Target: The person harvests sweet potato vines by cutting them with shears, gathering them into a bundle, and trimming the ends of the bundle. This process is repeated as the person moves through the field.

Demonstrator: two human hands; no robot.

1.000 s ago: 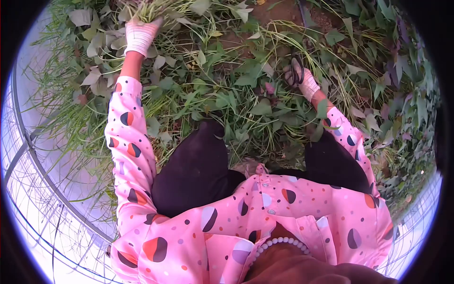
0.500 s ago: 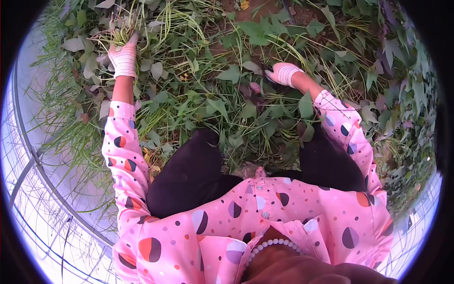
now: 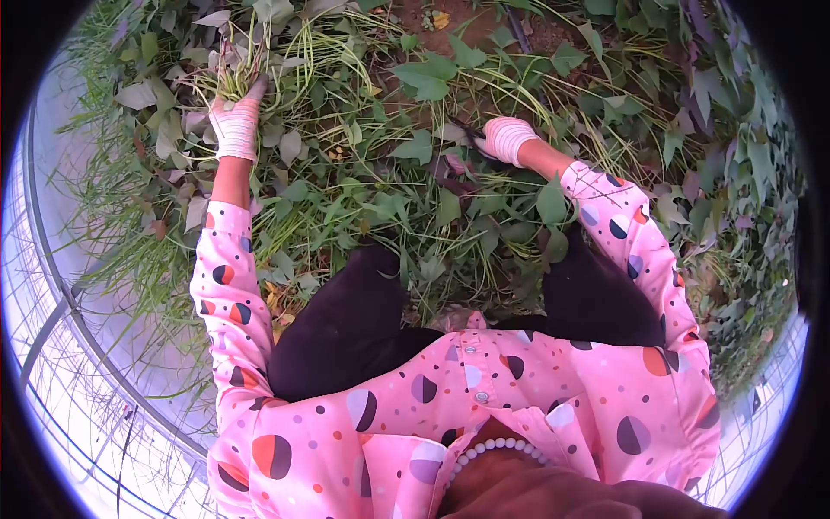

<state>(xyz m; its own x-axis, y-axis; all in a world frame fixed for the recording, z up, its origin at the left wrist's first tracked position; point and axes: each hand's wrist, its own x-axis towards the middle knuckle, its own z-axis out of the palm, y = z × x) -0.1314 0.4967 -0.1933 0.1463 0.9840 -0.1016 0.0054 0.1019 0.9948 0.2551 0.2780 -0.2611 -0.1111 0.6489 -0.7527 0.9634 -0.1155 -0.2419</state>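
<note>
Gripping a bundle (image 3: 235, 76) of thin stems at far left, with the left hand (image 3: 233, 128), gloved. Left fingers (image 3: 257, 88) closed around the stem ends, thumb along the right side; stems fanning out beyond, over broad leaves (image 3: 169, 104). Holding a slim dark tool (image 3: 481, 145) in the right hand (image 3: 508, 141), gloved too, right of centre and a little nearer than the bundle. Right fingers partly hidden; cannot tell whether pressed together or apart. Lying low among vines (image 3: 415, 147), near a purplish leaf (image 3: 453, 173). Bare soil (image 3: 450, 35) showing at far centre; grass (image 3: 121, 251) along the left. Both hands well apart, beyond the dark-clad knees (image 3: 346, 303).
</note>
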